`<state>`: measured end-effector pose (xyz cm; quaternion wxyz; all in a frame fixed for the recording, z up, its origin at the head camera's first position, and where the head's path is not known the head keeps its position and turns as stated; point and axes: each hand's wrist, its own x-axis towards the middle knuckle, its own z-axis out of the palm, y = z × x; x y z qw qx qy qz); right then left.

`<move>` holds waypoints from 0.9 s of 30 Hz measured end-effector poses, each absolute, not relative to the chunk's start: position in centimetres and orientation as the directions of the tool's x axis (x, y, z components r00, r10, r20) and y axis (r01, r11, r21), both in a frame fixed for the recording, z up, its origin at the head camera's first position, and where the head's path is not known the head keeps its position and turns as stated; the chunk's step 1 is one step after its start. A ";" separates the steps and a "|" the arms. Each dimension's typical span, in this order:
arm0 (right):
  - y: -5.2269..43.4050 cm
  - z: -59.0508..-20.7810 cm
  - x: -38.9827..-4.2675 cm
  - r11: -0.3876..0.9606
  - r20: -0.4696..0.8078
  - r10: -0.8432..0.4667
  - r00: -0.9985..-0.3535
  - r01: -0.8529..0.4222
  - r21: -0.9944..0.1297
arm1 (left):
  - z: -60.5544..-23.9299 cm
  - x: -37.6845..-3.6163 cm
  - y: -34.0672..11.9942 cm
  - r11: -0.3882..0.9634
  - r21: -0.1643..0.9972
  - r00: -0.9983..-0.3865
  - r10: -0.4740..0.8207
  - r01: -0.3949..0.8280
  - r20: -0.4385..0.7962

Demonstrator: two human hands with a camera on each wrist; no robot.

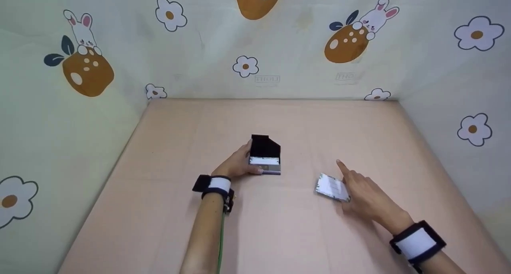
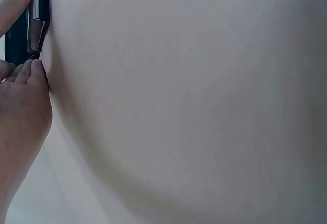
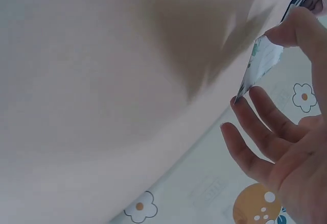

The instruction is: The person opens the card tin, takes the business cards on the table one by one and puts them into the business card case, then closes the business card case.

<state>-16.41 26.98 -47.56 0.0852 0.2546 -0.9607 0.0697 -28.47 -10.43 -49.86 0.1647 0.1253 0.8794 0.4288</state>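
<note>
Near the middle of the table, my left hand (image 1: 238, 162) grips a small card case (image 1: 265, 147) by its left side, thumb across the front. Its black lid is flipped up, and a white card with a patterned edge (image 1: 264, 160) shows inside above the grey front. Over to the right, my right hand (image 1: 368, 196) holds a white card (image 1: 332, 187) with a leafy border. In the right wrist view, thumb and fingertips pinch this card (image 3: 263, 60) by opposite edges, above its shadow. The left wrist view catches only the case's dark side (image 2: 16, 43) at its left edge.
A pale pink cloth (image 1: 295, 234) covers the tabletop. Walls printed with flowers, rabbits and orange fruit (image 1: 347, 46) rise at the back and both sides. Each wrist wears a strapped band (image 1: 417, 242), and a green cable (image 1: 221, 238) runs along the left forearm.
</note>
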 end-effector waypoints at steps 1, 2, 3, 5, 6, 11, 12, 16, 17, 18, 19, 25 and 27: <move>26.7 -47.5 -16.6 0.856 0.208 -0.485 -0.849 -0.510 -0.085 | -49.9 -28.5 -10.4 0.604 0.794 -0.915 0.358 0.075 -0.186; 26.5 -47.5 -16.9 0.852 0.217 -0.492 -0.843 -0.518 -0.080 | -50.0 -28.5 -10.4 0.606 0.792 -0.916 0.355 0.072 -0.188; 26.3 -47.5 -17.1 0.847 0.226 -0.499 -0.836 -0.526 -0.075 | -50.0 -28.5 -10.4 0.609 0.790 -0.916 0.352 0.068 -0.192; 25.8 -47.4 -17.5 0.840 0.242 -0.510 -0.826 -0.538 -0.065 | -50.0 -28.4 -10.4 0.612 0.789 -0.918 0.344 0.059 -0.198; 25.6 -47.4 -17.7 0.837 0.250 -0.515 -0.820 -0.544 -0.059 | -50.0 -28.4 -10.4 0.613 0.788 -0.918 0.342 0.057 -0.199; 24.6 -47.2 -18.4 0.819 0.277 -0.542 -0.794 -0.572 -0.038 | -50.1 -28.5 -10.5 0.619 0.784 -0.920 0.333 0.046 -0.209; 24.4 -47.1 -18.6 0.816 0.280 -0.547 -0.789 -0.578 -0.035 | -50.1 -28.5 -10.5 0.623 0.781 -0.919 0.332 0.045 -0.212; 23.8 -46.8 -19.2 0.807 0.285 -0.556 -0.780 -0.590 -0.040 | -50.1 -28.6 -10.5 0.624 0.780 -0.917 0.337 0.048 -0.213; 23.6 -46.7 -19.4 0.806 0.286 -0.556 -0.780 -0.590 -0.041 | -50.1 -28.7 -10.5 0.619 0.783 -0.916 0.342 0.053 -0.209; 23.5 -46.5 -19.6 0.806 0.287 -0.556 -0.781 -0.590 -0.043 | -50.1 -28.7 -10.6 0.616 0.786 -0.915 0.348 0.058 -0.204; 23.3 -46.4 -19.8 0.806 0.286 -0.556 -0.781 -0.590 -0.044 | -50.1 -28.7 -10.6 0.609 0.790 -0.914 0.355 0.067 -0.195; 22.3 -45.6 -21.0 0.796 0.276 -0.576 -0.770 -0.604 -0.024 | -50.0 -28.7 -10.6 0.594 0.799 -0.910 0.376 0.091 -0.176; 21.9 -45.4 -21.4 0.794 0.264 -0.579 -0.771 -0.607 -0.029 | -49.9 -28.6 -10.6 0.597 0.798 -0.910 0.370 0.079 -0.186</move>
